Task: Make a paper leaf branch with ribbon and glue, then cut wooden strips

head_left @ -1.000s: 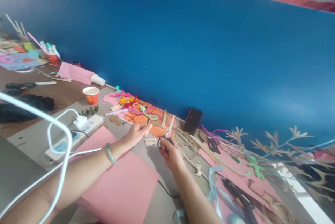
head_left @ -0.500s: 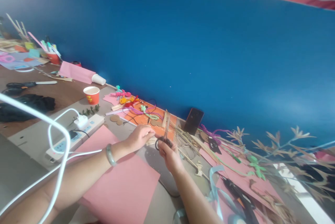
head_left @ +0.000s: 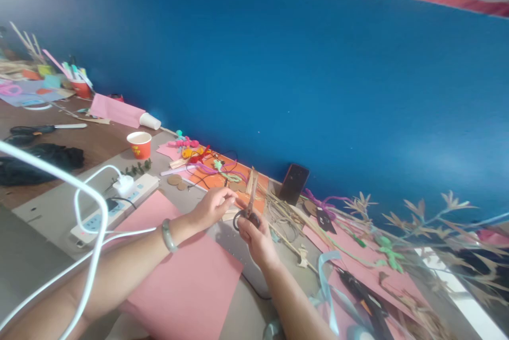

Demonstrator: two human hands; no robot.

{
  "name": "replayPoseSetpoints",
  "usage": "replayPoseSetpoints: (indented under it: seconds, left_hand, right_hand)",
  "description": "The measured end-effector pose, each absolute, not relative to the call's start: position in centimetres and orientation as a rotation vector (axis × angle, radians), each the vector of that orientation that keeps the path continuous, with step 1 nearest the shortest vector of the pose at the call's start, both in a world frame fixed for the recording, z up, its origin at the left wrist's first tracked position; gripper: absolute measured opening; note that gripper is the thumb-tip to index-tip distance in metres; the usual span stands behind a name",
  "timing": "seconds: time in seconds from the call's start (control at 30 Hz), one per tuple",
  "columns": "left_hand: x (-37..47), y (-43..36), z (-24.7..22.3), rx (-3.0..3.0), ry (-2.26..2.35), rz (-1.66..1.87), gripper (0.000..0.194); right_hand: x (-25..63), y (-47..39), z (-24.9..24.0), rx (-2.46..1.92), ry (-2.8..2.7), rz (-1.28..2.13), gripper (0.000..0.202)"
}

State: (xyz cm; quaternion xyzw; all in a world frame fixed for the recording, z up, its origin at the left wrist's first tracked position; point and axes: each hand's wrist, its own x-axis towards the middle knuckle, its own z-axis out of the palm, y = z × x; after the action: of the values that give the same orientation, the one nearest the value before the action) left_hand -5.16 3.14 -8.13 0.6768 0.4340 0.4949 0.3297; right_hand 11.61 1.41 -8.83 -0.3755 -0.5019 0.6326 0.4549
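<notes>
My right hand (head_left: 259, 240) grips a pair of scissors (head_left: 251, 205), with its fingers around the dark handles and the blades pointing away from me. Just to the left, the fingertips of my left hand (head_left: 214, 206) are pinched together close to the blades. Whatever they hold is too small to make out. A green bangle (head_left: 169, 236) circles the left wrist. Below my left forearm lies a pink sheet of paper (head_left: 191, 281). Beyond the hands, an orange sheet (head_left: 207, 176) bears tangled pipe cleaners, and wooden discs (head_left: 174, 179) lie near it.
A power strip (head_left: 137, 197) with white cables (head_left: 97, 207) runs along the left. Further back stands a paper cup (head_left: 140, 146). A phone (head_left: 294, 183) leans against the blue wall (head_left: 254, 64). Dried stems, blue ribbon (head_left: 326, 287) and a black tool (head_left: 363, 295) crowd the right.
My right hand and the scissors have shifted slightly left and down, and the blades have tilted a little. The left hand stays pinched at nearly the same spot.
</notes>
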Motion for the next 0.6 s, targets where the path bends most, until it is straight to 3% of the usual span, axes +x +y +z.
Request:
replayPoseSetpoints:
  seconds: [0.6]
  left_hand:
    - [-5.6, 4.2, -9.4, 1.377, 0.994, 1.161, 0.029]
  right_hand:
    - [12.2, 2.1, -9.8, -0.892, -1.181, 1.631, 0.034]
